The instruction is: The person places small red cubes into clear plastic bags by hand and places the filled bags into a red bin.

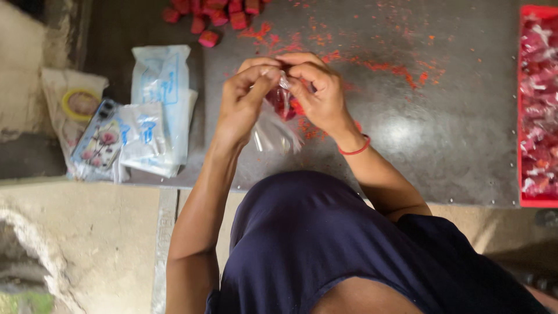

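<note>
Plastic wrapper (273, 131), clear and crinkled, hangs between both hands above the grey metal table (442, 134), with a red block (283, 102) showing inside its upper part. Left hand (244, 102) has its fingers curled and its thumb and forefinger pinched on the top of the wrapper. Right hand (317, 90) is likewise closed, its fingertips pinching the same top edge, so the two hands meet there, touching. A red band (354, 150) circles the right wrist. Red crumbs and dust are scattered over the table around and beyond the hands. More red blocks (212, 14) lie in a heap at the far edge, well apart from the hands. Along the right side stands a red tray (521, 200) filled with wrapped pieces. To the left, at the table's edge, lie white plastic bags (160, 81) and a phone (96, 136) in a flowered case
</note>
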